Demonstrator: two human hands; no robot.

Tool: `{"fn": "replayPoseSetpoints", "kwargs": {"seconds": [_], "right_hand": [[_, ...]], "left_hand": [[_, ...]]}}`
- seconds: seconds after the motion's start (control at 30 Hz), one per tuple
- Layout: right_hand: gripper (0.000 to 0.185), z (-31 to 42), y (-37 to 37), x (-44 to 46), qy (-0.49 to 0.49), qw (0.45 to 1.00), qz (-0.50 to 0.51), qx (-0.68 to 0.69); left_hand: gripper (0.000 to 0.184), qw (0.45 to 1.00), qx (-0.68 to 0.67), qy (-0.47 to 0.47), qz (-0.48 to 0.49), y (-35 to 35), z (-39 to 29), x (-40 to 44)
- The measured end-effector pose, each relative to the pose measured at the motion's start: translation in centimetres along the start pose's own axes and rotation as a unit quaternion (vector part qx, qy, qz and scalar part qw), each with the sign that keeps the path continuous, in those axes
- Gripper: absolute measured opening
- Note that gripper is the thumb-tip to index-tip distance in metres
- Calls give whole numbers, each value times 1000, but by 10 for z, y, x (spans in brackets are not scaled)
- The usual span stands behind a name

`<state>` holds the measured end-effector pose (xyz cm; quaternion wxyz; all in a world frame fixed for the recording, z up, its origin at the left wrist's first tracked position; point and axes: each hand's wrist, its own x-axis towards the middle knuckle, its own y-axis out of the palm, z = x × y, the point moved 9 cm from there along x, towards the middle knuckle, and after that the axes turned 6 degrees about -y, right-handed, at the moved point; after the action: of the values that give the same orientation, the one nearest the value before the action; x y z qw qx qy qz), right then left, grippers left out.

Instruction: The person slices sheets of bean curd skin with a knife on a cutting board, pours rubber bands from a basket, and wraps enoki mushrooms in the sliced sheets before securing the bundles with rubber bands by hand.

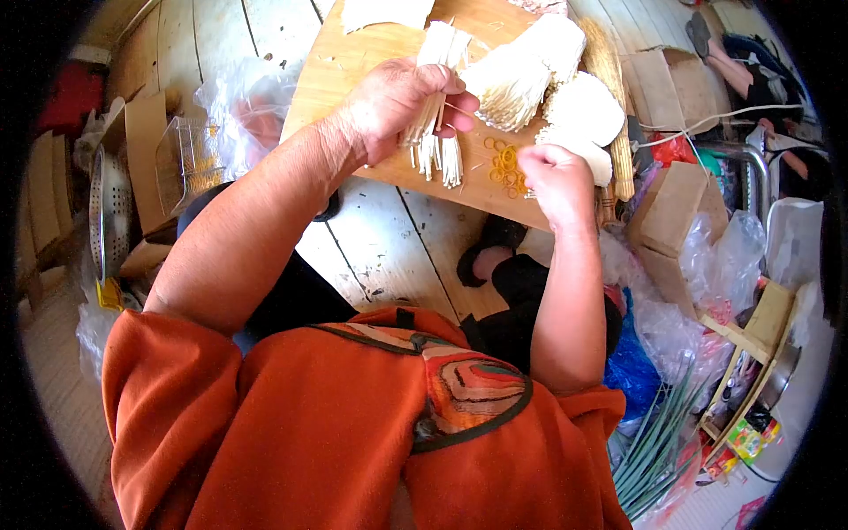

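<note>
My left hand is closed around a bunch of thin white strands that look like enoki mushrooms. Their lower ends hang below the fingers over the wooden board. To its right, my right hand has its fingers pinched together beside a small heap of yellow rubber bands. Whatever that pinch may hold is hidden. Behind the rubber bands lies a large pile of similar white bunches, with rounded white clumps at its right side.
The wooden board carries a bundle of thin yellowish sticks along its right edge. Left on the floor are a wire basket and a metal colander. Cardboard boxes, plastic bags and green onions crowd the right. Another person's leg shows there.
</note>
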<state>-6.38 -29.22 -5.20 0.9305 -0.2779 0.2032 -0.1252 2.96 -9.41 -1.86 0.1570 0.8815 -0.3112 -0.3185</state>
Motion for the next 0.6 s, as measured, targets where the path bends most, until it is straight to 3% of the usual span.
{"fn": "replayPoseSetpoints", "kwargs": {"seconds": [0.03, 0.17, 0.33, 0.5, 0.6], "right_hand": [[17, 1, 2, 0, -58, 998, -19, 24], [18, -8, 9, 0, -40, 999, -14, -24], [18, -4, 27, 11, -83, 990, -47, -103], [18, 20, 44, 15, -195, 934, -112, -277], [15, 19, 50, 17, -184, 921, -129, -318]], "left_hand": [[27, 1000, -2, -8, -15, 3, -2, -4], [22, 999, 37, 11, -1, 2, -3, -1], [19, 998, 70, 4, 1, 5, -1, -3], [17, 993, 109, -34, -14, 1, 9, -1], [17, 991, 127, -45, -8, -1, 9, -2]]}}
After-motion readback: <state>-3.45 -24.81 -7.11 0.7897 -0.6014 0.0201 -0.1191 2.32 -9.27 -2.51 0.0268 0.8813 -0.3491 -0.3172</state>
